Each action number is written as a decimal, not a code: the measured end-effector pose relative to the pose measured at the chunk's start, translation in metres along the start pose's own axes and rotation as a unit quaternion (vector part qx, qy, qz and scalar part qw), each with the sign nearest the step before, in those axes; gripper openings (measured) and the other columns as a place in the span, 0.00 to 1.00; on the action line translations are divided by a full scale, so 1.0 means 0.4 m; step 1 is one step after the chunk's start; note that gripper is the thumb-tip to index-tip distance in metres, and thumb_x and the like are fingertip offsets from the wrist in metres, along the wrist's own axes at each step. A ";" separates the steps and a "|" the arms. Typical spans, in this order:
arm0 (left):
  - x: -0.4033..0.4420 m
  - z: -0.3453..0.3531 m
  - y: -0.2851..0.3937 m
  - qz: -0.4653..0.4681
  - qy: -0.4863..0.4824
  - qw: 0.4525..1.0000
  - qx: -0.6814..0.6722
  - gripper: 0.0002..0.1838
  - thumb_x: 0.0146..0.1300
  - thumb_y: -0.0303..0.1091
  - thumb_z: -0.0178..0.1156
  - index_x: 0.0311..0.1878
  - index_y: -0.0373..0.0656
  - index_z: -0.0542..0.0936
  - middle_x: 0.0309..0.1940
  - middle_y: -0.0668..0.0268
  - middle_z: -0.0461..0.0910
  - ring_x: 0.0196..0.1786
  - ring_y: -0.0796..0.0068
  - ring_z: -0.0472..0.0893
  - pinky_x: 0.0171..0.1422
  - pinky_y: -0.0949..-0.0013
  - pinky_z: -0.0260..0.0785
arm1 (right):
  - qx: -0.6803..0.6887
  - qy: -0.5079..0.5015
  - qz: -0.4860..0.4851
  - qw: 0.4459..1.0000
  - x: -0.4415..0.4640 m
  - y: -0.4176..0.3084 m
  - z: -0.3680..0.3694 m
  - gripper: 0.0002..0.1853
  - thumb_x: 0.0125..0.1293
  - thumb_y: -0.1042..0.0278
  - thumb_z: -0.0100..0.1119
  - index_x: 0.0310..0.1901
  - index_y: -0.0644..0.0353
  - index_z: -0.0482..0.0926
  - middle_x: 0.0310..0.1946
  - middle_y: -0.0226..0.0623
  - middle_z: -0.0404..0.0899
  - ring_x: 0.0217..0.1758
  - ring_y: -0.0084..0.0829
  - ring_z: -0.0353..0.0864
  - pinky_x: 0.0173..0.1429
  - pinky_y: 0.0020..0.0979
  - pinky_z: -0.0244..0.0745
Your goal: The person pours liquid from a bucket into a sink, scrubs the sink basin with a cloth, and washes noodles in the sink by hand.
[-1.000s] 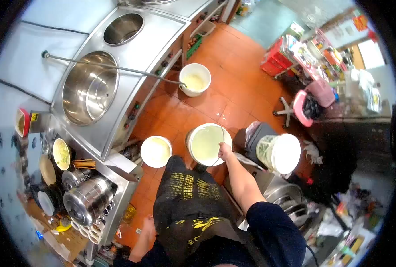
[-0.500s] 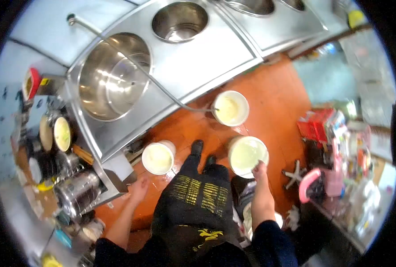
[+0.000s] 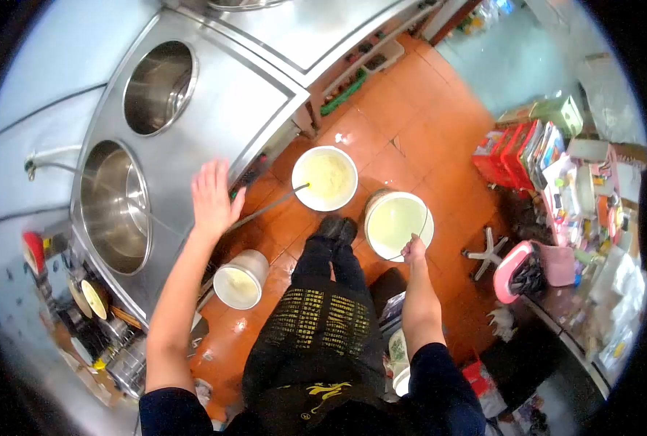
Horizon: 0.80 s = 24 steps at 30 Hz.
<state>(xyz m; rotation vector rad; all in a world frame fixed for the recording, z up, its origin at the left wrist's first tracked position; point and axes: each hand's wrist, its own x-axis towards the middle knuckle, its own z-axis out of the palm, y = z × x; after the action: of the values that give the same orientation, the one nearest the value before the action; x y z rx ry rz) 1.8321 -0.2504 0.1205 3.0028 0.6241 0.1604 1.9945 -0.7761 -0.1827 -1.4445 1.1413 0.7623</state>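
Observation:
My right hand (image 3: 414, 249) is closed round the thin wire handle of a white bucket (image 3: 396, 227) of pale yellowish liquid, on my right. My left hand (image 3: 214, 198) is raised with its fingers spread, beside the steel counter's edge and near a long thin hose (image 3: 264, 209). The hose runs from a wall tap, and its end hangs over a second white bucket (image 3: 325, 179) with yellowish contents, ahead of my feet. A third white bucket (image 3: 238, 285) with pale contents stands on the floor at the left, below my left forearm.
A steel counter (image 3: 214, 94) with round sunken pots (image 3: 116, 207) lines the left. Orange floor tiles (image 3: 389, 145) look wet in places. At the right are red crates (image 3: 509, 154), a pink chair (image 3: 512, 272) and a cluttered table. A lidded bucket (image 3: 399, 363) stands beside my right leg.
My left hand has risen from low at my left side to the counter's edge, fingers spread. I have moved forward, nearer the hose bucket, and the right-hand bucket has come along with my right hand.

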 end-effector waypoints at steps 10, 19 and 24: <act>0.130 0.157 -0.013 0.059 0.054 0.996 0.050 0.48 0.59 0.53 0.64 0.72 0.32 0.54 0.72 0.45 0.56 0.74 0.50 0.57 0.75 0.44 0.46 | -0.072 -0.024 -0.065 0.995 0.105 -0.026 -0.012 0.15 0.73 0.57 0.49 0.32 0.59 0.72 0.14 0.31 0.65 0.13 0.29 0.62 0.18 0.34 0.59; 0.134 0.170 0.088 0.100 0.059 0.992 0.054 0.45 0.60 0.48 0.67 0.71 0.32 0.57 0.70 0.46 0.61 0.72 0.49 0.62 0.73 0.48 0.51 | 0.028 -0.007 -0.017 0.999 0.077 -0.084 0.013 0.12 0.67 0.62 0.57 0.29 0.58 0.71 0.15 0.27 0.61 0.14 0.25 0.59 0.19 0.30 0.57; 0.122 0.177 0.121 0.111 0.047 0.990 0.079 0.45 0.60 0.48 0.67 0.71 0.33 0.57 0.70 0.45 0.60 0.72 0.49 0.62 0.73 0.47 0.51 | 0.023 -0.002 -0.037 0.999 0.086 -0.072 -0.033 0.12 0.65 0.62 0.59 0.32 0.62 0.74 0.16 0.28 0.63 0.14 0.24 0.61 0.19 0.30 0.58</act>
<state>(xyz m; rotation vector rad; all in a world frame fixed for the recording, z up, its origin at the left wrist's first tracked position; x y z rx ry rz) 1.9038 -0.2785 0.0588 3.2284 0.3218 0.2799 2.0313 -0.7985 -0.2012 -1.4392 1.0891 0.6828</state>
